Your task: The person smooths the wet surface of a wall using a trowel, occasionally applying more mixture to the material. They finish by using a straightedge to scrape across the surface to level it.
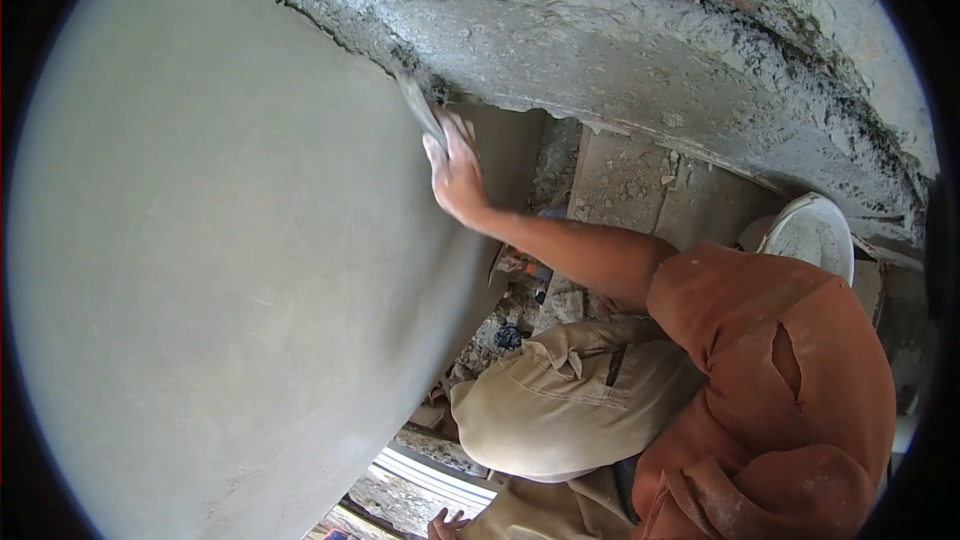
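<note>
My right hand (460, 175) is closed around a thin, flat grey trowel (418, 105), slightly blurred and seen nearly edge-on. Its tip lies at the upper edge of a smooth grey plastered wall (230, 230), where the plaster meets a rough cement ledge (560, 40). My right arm reaches across from the orange sleeve. Low in the view, beside my knee in beige trousers (560, 410), part of my left hand (447, 525) shows with its fingers apart and nothing visible in them. The rest of that hand is cut off by the frame.
A white bucket (815, 230) with grey residue stands by my right shoulder. Dusty boards (625, 175) with cement crumbs lie under the ledge. Rubble (500, 330) and a small orange and blue item (530, 265) are at the wall's foot. The ledge overhangs this space.
</note>
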The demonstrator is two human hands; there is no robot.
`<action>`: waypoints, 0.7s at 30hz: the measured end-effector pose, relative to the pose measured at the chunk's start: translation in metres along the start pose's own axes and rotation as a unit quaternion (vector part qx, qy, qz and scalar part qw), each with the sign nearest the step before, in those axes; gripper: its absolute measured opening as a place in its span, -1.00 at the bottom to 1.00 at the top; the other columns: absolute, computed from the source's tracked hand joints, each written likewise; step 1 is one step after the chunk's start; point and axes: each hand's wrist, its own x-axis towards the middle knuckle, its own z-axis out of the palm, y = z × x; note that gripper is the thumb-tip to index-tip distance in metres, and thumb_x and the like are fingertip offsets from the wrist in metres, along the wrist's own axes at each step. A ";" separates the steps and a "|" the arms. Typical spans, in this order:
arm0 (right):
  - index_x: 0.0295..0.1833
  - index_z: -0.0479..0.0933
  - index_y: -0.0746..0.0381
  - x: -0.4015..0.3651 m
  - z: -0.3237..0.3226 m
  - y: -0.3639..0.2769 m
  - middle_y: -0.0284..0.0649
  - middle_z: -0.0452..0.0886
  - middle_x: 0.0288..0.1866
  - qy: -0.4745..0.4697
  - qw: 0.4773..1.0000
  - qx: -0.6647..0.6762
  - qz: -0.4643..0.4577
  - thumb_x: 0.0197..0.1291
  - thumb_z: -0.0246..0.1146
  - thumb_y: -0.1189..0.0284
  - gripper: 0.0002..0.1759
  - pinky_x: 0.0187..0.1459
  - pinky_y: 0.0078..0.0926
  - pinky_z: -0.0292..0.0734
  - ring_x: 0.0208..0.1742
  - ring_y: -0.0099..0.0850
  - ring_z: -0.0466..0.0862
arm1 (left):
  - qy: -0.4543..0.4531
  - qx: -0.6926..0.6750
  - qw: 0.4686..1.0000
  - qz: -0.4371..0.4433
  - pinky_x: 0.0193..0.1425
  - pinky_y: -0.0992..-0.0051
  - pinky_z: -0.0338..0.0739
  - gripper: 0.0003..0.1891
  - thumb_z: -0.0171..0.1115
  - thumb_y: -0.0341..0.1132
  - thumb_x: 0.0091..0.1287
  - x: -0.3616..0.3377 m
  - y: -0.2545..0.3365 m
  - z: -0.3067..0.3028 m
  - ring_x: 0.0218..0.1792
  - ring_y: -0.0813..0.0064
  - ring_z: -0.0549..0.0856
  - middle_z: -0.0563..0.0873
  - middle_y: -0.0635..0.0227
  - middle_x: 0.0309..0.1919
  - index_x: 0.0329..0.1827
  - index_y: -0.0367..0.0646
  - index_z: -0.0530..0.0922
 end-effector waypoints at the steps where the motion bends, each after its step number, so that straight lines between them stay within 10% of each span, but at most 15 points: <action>1: 0.36 0.40 0.31 0.005 0.008 0.005 0.01 0.52 0.22 -0.008 1.000 0.006 0.018 0.42 0.09 0.46 -0.57 0.25 -0.18 0.38 0.18 0.02 0.45 | -0.004 -0.012 1.000 0.002 0.00 0.31 0.60 -0.52 -0.08 -0.08 0.61 0.000 -0.003 -0.001 -0.14 0.25 0.68 0.72 -0.05 -0.10 0.29 -0.35 0.46; 6: 0.42 0.35 0.32 -0.026 0.027 -0.029 -0.01 0.51 0.27 0.009 0.999 0.031 0.024 0.43 0.09 0.49 -0.52 0.26 -0.19 0.36 0.22 -0.05 0.46 | -0.061 0.016 0.998 0.018 0.02 0.30 0.61 -0.50 -0.09 -0.05 0.61 0.013 0.006 -0.005 -0.14 0.24 0.68 0.71 -0.11 -0.08 0.29 -0.36 0.45; 14: 0.44 0.36 0.26 -0.098 -0.009 -0.052 -0.09 0.46 0.39 -0.211 0.964 0.135 -0.088 0.21 0.21 0.65 -0.37 0.29 -0.12 0.35 0.27 -0.09 0.48 | -0.028 0.082 0.995 0.047 -0.12 0.32 0.65 -0.45 -0.21 -0.03 0.64 0.028 0.000 0.002 -0.17 0.28 0.72 0.72 0.02 -0.09 0.29 -0.41 0.44; 18: 0.35 0.39 0.35 -0.044 -0.002 -0.009 0.11 0.49 0.28 -0.065 0.997 0.049 -0.007 0.43 0.09 0.44 -0.56 0.29 -0.04 0.32 0.23 0.04 0.46 | -0.074 0.196 0.957 0.202 -0.29 0.42 0.66 -0.39 -0.31 -0.01 0.65 0.014 0.008 -0.003 -0.22 0.35 0.75 0.73 0.05 -0.10 0.27 -0.46 0.43; 21: 0.35 0.39 0.34 0.008 0.009 0.015 0.03 0.52 0.24 0.030 0.999 0.010 -0.004 0.44 0.09 0.44 -0.57 0.25 -0.14 0.36 0.17 0.03 0.45 | -0.071 0.171 0.976 0.117 -0.37 0.49 0.61 -0.42 -0.34 -0.01 0.65 0.007 0.011 -0.008 -0.32 0.43 0.72 0.72 0.05 -0.04 0.33 -0.35 0.42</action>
